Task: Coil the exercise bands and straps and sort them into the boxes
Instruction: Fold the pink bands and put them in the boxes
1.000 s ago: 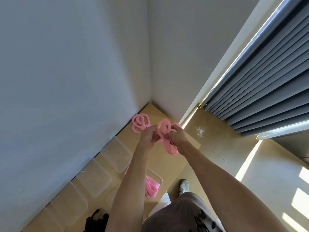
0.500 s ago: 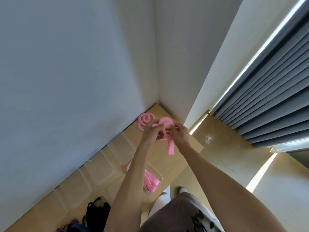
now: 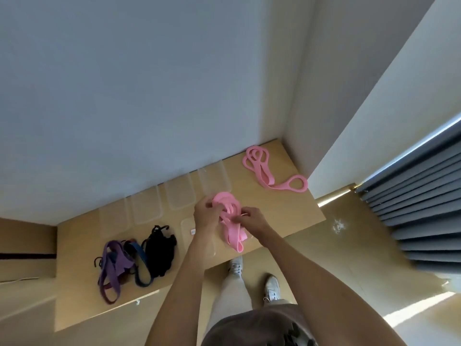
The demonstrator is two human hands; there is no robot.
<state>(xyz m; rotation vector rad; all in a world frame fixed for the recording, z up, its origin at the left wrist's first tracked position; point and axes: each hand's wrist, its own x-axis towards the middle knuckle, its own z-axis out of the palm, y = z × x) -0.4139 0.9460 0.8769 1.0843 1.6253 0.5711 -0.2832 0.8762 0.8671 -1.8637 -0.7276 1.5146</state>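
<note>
- The pink band [image 3: 228,211] is held above the tabletop [image 3: 287,211], between the two hands; its upper part is wound into a loose coil and its free end hangs down toward the near edge.
- The left hand [image 3: 205,216] grips the left side of the coil; its fingers [image 3: 203,203] are curled around the pink loops.
- The right hand [image 3: 252,218] pinches the band on the right side of the coil; its fingers [image 3: 245,209] are closed together on the pink material.
- Under the hanging end, just below both hands, stands a clear box [image 3: 187,228] with a small label; I cannot tell if the band touches it.
- Beyond the fingers, along the wall, a row of clear lids or boxes [image 3: 179,193] lies flat on the tabletop; which of the two they are I cannot say.
- Further beyond the right fingers, near the corner of the wall, a second pink band [image 3: 262,168] lies uncoiled, with loops at both ends.
- Well to the left of the left fingers there is a heap of straps: a black bundle [image 3: 161,248], a blue strap [image 3: 141,260] and a purple strap [image 3: 113,265], lying across each other.
- Below the hands, the person's legs and two pale shoes [image 3: 272,287] stand on the floor beside the tabletop.
- To the right of the right fingers, well apart, a grey curtain [image 3: 419,196] hangs.
</note>
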